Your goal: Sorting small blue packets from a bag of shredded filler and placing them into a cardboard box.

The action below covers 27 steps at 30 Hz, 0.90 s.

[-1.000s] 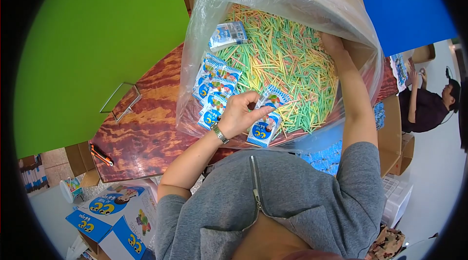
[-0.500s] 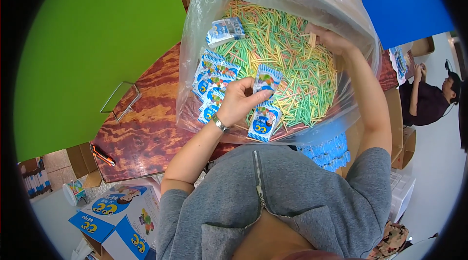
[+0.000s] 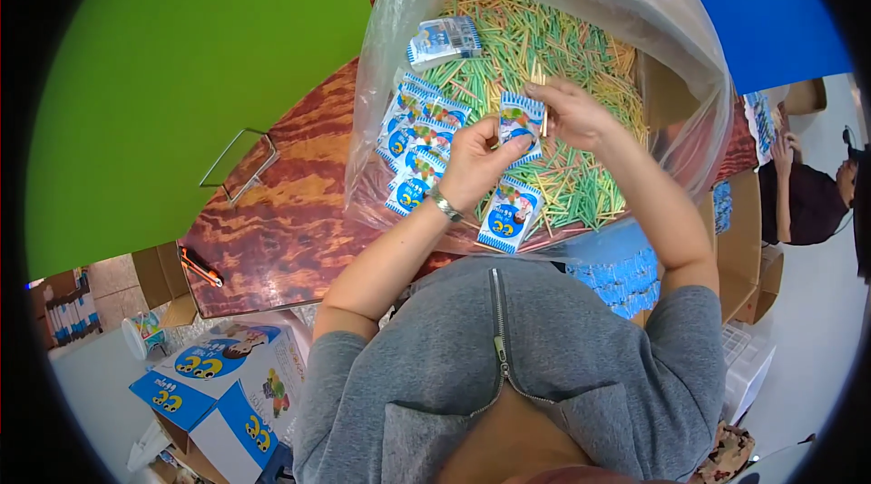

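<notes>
My left hand (image 3: 483,162) pinches a small blue-and-white candy packet (image 3: 520,117) upright over the sticks. My right hand (image 3: 573,110) is closed at the packet's right edge, with a few pale candy sticks between its fingers. Beneath both hands spreads a heap of thin pastel candy sticks (image 3: 581,39), green, yellow and pink, inside a clear plastic liner (image 3: 386,58). Overlapping filled packets (image 3: 425,135) lie to the left of my left hand. Nearer to me is another packet (image 3: 510,216), and a bundle of packets (image 3: 445,39) rests at the heap's far left.
The liner sits on a red-brown wood-grain table (image 3: 290,230). On it are a wire stand (image 3: 240,166) and an orange-black cutter (image 3: 201,268). A printed carton (image 3: 227,384) stands at lower left. Blue packets (image 3: 621,280) fill a box at right; another person (image 3: 803,189) sits beyond.
My right hand has come from the heap's right side leftward to the packet, bringing sticks. My left hand still holds the packet. The whole view has shifted slightly.
</notes>
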Available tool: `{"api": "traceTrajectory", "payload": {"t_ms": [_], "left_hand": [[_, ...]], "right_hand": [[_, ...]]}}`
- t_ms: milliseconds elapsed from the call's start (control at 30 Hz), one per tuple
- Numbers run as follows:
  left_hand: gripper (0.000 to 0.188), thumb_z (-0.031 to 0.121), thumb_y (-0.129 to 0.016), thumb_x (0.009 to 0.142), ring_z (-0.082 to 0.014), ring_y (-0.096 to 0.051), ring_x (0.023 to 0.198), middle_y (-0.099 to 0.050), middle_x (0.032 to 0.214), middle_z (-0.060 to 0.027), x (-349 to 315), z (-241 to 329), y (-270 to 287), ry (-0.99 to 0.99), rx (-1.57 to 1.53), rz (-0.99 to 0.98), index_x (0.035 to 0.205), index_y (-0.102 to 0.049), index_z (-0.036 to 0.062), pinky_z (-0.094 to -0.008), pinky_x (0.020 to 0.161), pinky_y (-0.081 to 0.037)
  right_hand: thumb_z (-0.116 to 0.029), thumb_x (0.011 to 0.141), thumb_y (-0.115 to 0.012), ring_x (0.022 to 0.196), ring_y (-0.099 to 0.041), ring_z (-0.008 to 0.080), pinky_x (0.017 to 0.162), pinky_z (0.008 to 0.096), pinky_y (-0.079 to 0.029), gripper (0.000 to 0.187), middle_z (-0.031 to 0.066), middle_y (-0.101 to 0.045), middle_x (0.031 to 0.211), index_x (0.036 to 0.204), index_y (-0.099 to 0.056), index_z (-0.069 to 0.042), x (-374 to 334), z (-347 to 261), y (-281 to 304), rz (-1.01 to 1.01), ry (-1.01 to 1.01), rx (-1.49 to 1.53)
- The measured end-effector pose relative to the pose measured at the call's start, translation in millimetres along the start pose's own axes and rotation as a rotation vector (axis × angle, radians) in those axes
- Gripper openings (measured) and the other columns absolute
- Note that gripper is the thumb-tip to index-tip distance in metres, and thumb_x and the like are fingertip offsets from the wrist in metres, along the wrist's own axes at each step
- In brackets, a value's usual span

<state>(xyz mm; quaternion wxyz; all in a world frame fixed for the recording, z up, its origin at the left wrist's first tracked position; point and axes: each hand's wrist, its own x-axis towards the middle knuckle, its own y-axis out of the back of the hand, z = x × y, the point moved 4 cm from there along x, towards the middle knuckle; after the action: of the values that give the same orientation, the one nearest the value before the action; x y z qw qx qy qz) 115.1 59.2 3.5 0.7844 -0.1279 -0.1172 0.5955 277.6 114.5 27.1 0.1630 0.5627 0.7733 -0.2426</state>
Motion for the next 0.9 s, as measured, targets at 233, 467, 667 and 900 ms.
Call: {"api": "traceTrajectory", "payload": {"t_ms": [233, 467, 667, 900], "left_hand": [[0.017, 0.017, -0.073, 0.085, -0.0047, -0.050, 0.059, -0.063, 0.070, -0.0002, 1.2, -6.0, -3.8, -0.020, 0.321, 0.096, 0.086, -0.067, 0.0006, -0.0236, 0.052, -0.041], [0.018, 0.017, -0.072, 0.086, -0.0062, -0.055, 0.067, -0.066, 0.077, -0.0029, -8.1, 1.1, 11.4, -0.098, 0.206, 0.139, 0.087, -0.067, -0.0004, -0.0241, 0.060, -0.045], [0.017, 0.011, -0.068, 0.089, -0.0028, -0.055, 0.075, -0.066, 0.085, 0.0016, -2.7, 22.8, 33.6, -0.102, 0.069, 0.077, 0.102, -0.067, 0.0008, -0.0210, 0.064, -0.046], [0.008, 0.008, -0.064, 0.091, -0.0052, -0.056, 0.083, -0.065, 0.093, 0.0002, -10.5, 7.0, 23.8, 0.114, 0.187, -0.305, 0.097, -0.064, 0.0015, -0.0235, 0.074, -0.047]], "right_hand": [[-0.028, 0.099, -0.055, 0.069, -0.058, 0.0142, 0.062, 0.0312, -0.050, 0.028, 0.0038, -0.060, 0.082, 0.102, -0.058, -0.001, 19.0, 44.4, -24.0, 0.236, 0.153, 0.505], [-0.029, 0.101, -0.050, 0.068, -0.054, 0.0116, 0.060, 0.0294, -0.048, 0.022, -0.0003, -0.056, 0.080, 0.098, -0.055, -0.008, 4.9, 24.2, -14.5, 0.235, 0.231, 0.434], [-0.030, 0.101, -0.051, 0.052, -0.038, 0.0015, 0.041, 0.0179, -0.026, 0.023, -0.0054, -0.048, 0.070, 0.095, -0.055, -0.008, -32.9, 21.5, -9.5, -0.443, -0.136, -0.115], [-0.023, 0.097, -0.058, 0.055, -0.046, 0.0049, 0.041, 0.0184, -0.029, 0.025, 0.0004, -0.055, 0.074, 0.117, -0.053, -0.009, -35.3, 58.3, -22.8, -0.356, -0.196, -0.002]]}}
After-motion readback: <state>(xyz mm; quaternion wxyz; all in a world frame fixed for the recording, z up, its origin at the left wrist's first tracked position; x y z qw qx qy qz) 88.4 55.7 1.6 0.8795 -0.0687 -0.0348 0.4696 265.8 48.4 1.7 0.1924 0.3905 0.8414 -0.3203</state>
